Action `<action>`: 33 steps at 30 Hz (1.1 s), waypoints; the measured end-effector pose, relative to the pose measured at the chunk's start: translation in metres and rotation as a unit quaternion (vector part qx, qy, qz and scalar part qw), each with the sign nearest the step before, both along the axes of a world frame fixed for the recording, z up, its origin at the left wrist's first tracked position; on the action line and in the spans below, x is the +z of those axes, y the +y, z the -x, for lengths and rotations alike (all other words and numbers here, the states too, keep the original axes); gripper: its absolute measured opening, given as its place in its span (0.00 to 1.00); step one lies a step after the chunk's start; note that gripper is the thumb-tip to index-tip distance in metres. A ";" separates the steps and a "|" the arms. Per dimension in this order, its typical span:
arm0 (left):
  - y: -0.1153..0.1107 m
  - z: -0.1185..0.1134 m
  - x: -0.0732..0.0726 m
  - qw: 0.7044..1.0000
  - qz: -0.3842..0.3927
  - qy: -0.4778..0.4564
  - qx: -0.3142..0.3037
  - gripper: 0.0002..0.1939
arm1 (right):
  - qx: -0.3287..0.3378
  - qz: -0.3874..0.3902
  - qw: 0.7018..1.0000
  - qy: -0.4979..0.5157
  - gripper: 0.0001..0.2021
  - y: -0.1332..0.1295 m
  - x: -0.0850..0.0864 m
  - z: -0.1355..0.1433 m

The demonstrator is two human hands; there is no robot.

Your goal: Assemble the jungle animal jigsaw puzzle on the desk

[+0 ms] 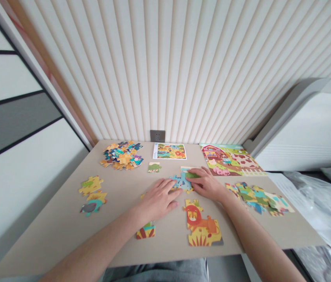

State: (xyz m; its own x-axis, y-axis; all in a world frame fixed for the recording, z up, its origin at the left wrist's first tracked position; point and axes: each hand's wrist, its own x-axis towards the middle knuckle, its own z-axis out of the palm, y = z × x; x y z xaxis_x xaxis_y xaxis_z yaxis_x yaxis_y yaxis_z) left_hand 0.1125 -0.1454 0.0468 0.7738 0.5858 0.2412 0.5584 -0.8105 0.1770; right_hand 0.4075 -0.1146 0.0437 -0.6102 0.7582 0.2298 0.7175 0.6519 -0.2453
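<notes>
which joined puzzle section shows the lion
The lion section, nearer the person than the right hand: red mane, orange body. The section between that hand and the left hand, the blue section, differs.

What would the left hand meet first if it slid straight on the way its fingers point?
The left hand would first meet the blue puzzle section, which it seems to touch; the right hand lies beyond. Exact contact and height are hard to judge.

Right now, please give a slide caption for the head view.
Left hand and right hand on blue and green puzzle pieces, with lion pieces lying nearer.
</notes>
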 end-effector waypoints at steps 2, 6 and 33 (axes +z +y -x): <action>0.001 0.001 -0.001 1.000 0.000 0.004 -0.001 0.22 | 0.002 0.004 1.000 -0.001 0.19 -0.002 -0.002 0.001; 0.001 0.002 -0.002 1.000 0.009 0.001 0.000 0.21 | -0.012 0.013 0.999 0.028 0.20 -0.001 -0.010 -0.002; 0.053 0.072 -0.032 0.993 -0.034 -0.027 0.109 0.23 | -0.082 -0.016 0.996 0.016 0.21 -0.009 -0.017 0.003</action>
State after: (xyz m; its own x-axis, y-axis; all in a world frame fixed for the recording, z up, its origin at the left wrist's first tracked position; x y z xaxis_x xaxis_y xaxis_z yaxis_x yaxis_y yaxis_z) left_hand 0.0409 -0.0925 0.0144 0.6162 0.7181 0.3235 0.7126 -0.6833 0.1592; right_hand 0.4044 -0.1239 0.0271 -0.4702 0.8391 0.2735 0.8075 0.5341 -0.2504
